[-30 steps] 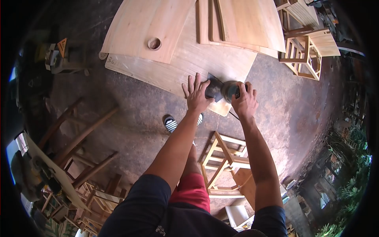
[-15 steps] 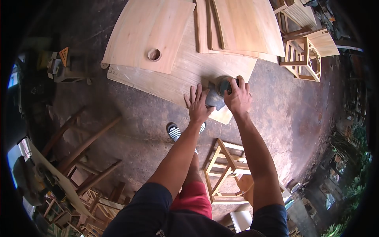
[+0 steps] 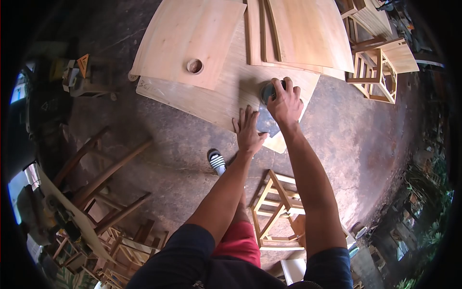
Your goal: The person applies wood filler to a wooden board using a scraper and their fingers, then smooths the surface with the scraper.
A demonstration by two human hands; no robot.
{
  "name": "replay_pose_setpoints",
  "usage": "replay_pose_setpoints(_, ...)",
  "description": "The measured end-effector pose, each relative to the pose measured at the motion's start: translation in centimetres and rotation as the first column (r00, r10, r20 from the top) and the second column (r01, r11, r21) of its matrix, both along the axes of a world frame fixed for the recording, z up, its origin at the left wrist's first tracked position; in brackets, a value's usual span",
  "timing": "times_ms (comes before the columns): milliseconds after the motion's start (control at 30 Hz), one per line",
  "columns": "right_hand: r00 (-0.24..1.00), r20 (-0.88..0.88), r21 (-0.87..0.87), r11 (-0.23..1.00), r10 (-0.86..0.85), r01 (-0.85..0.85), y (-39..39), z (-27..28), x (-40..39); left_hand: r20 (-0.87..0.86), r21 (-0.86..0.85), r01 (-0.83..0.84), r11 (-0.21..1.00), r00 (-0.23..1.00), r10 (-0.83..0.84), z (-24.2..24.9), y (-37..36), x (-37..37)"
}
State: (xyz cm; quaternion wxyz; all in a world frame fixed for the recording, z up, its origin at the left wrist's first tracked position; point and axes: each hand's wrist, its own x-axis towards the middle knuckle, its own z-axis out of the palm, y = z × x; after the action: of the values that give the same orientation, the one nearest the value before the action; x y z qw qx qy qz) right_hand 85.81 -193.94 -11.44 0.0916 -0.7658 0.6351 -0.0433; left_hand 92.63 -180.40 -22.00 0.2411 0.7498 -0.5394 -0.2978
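My right hand (image 3: pixel 286 106) grips a round, dark object (image 3: pixel 272 91) from above; its exact kind is hard to make out. It sits at the far edge of a flat dark grey sheet (image 3: pixel 267 123), over the near corner of a light plywood board (image 3: pixel 192 98). Fingers apart, my left hand (image 3: pixel 250 132) lies flat at the left side of that sheet, its thumb reaching onto the sheet's near part. A shadow falls on the wood beyond the round object.
Thin wooden panels (image 3: pixel 308 33) lie across the board, and a small round cup-like thing (image 3: pixel 195 66) rests on the left panel (image 3: pixel 187 38). Wooden frames stand at the right (image 3: pixel 373 72) and by my legs (image 3: pixel 276 212). Dark wooden beams (image 3: pixel 113 171) lean at left.
My right hand has carried the round object farther from me, uncovering more of the dark sheet. My left hand stays beside the sheet. The whole view has shifted slightly.
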Motion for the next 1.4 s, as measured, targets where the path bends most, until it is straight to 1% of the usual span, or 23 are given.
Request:
replay_pose_setpoints(100, 1.0, -0.003, 0.011, 1.0, -0.003, 0.003, 0.3, 0.0, -0.7, -0.006, -0.007, -0.026, 1.0, 1.0, 0.026, 0.4, 0.1, 0.2)
replay_pose_setpoints(233, 0.999, -0.039, 0.043, 0.998, -0.038, 0.04, 1.7, 0.8, -2.9, 0.033, 0.01, 0.0, 1.0, 0.999, 0.0, 0.0, 0.3, 0.1)
replay_pose_setpoints(367, 0.996, -0.072, 0.085, 0.994, -0.059, 0.065, 3.1, 0.8, -4.5, 0.035, 0.008, 0.023, 1.0, 0.999, -0.024, -0.6, 0.6, 0.3)
replay_pose_setpoints(433, 0.996, -0.068, 0.101, 0.992, -0.063, 0.07, 3.2, 1.1, -4.3, 0.046, 0.014, 0.037, 0.999, 0.998, -0.038, -0.5, 0.5, 0.2)
replay_pose_setpoints(600, 0.999, -0.039, 0.063, 0.998, -0.027, 0.029, 1.4, 0.9, -1.8, 0.021, 0.017, 0.002, 1.0, 1.0, -0.002, 0.1, 0.4, -0.1)
replay_pose_setpoints(700, 0.999, -0.038, 0.082, 0.997, -0.01, 0.014, 1.0, 0.9, -0.7, 0.017, 0.009, -0.015, 1.0, 1.0, 0.014, 0.5, 0.0, 0.2)
replay_pose_setpoints(800, 0.999, 0.012, 0.032, 0.999, -0.042, 0.042, 0.4, 0.3, -0.9, 0.02, 0.001, -0.021, 1.0, 1.0, 0.021, 0.6, 0.1, -0.1)
replay_pose_setpoints(1033, 1.0, -0.012, 0.021, 1.0, -0.02, 0.02, 1.9, 0.4, -0.9, 0.021, 0.02, -0.034, 0.999, 0.999, 0.033, 0.6, 0.1, -0.1)
replay_pose_setpoints(1133, 1.0, -0.027, 0.027, 1.0, -0.01, 0.011, 2.3, 0.4, -1.0, -0.004, 0.03, -0.026, 0.999, 1.0, 0.026, 0.6, -0.1, 0.1)
replay_pose_setpoints(1333, 1.0, -0.004, 0.031, 0.999, 0.026, -0.026, 3.3, 0.3, -0.2, 0.005, -0.011, -0.03, 0.999, 1.0, 0.03, 0.1, 0.3, -0.1)
replay_pose_setpoints(1400, 1.0, -0.031, 0.059, 0.998, 0.004, -0.002, 3.1, 0.7, 0.5, 0.018, -0.013, -0.046, 0.999, 0.999, 0.047, 0.1, 0.3, -0.3)
